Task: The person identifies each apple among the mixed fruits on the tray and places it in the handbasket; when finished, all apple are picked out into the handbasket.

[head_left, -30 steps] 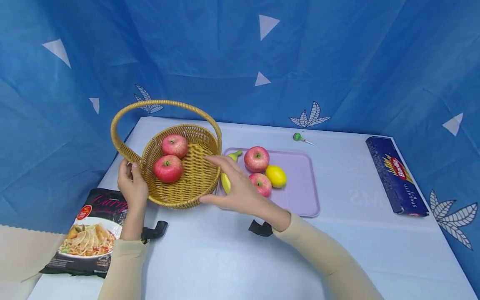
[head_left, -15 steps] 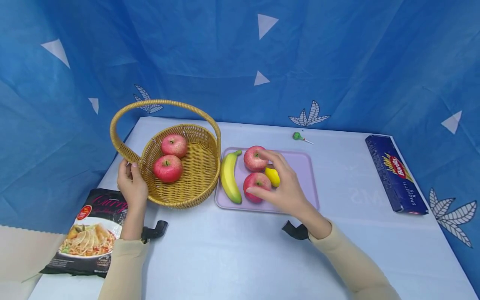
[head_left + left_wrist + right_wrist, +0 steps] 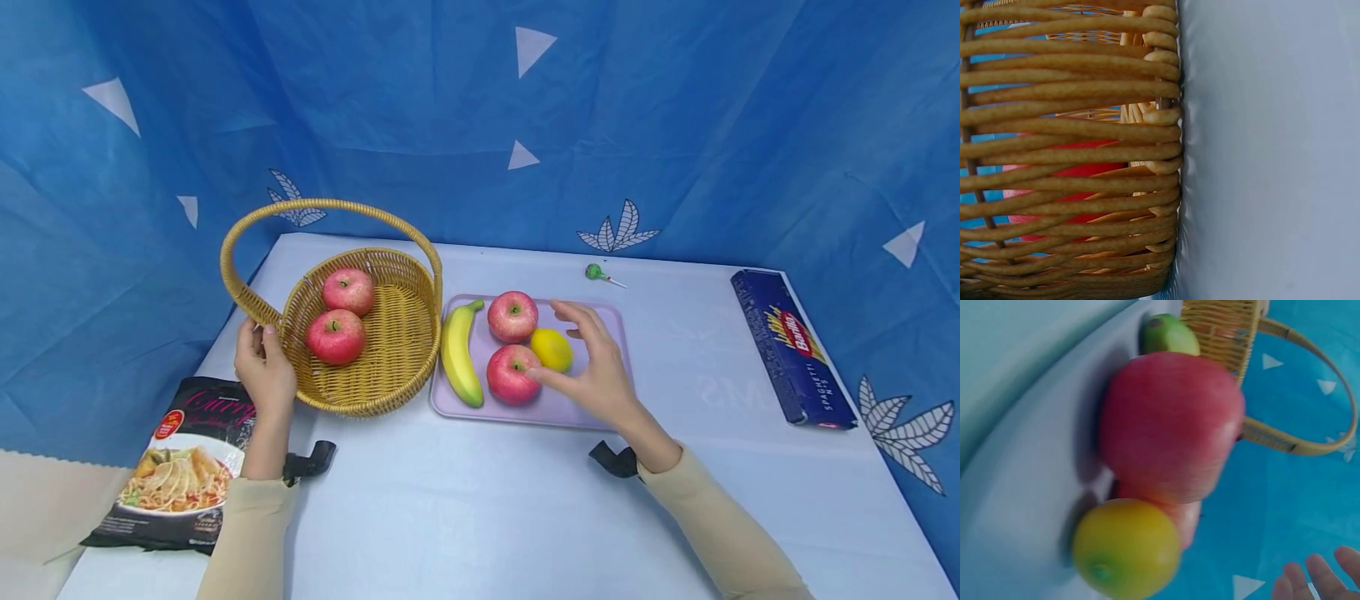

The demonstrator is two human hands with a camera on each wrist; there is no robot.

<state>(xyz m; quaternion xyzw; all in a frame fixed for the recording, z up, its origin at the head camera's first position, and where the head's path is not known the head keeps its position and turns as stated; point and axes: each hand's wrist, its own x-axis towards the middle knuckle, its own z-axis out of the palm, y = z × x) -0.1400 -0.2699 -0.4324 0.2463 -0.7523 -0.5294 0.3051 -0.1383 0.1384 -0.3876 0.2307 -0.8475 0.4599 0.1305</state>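
Note:
My left hand (image 3: 266, 367) holds the near left rim of a wicker basket (image 3: 405, 387), thumb and fingers at the base of its tall handle. Inside the basket lie two red apples, a nearer apple (image 3: 336, 337) and a farther apple (image 3: 348, 292). Over the right half of a lilac tray (image 3: 600, 321) hovers my right hand (image 3: 600, 375), thumb and fingers spread apart with nothing between them. Its thumb tip is right by the front apple (image 3: 512, 377). Beside that sit a lemon (image 3: 552, 350), a back apple (image 3: 513, 317) and a banana (image 3: 461, 354).
A black noodle packet (image 3: 180, 467) lies under and left of my left forearm. At the back is a green lollipop (image 3: 595, 272). A blue spaghetti box (image 3: 793, 350) lies along the table's right side. A blue curtain (image 3: 450, 125) hangs behind the table.
My right hand has moved right, away from the basket, across the tray to its right side. The banana and front apple show more fully. My left hand stays at the basket rim.

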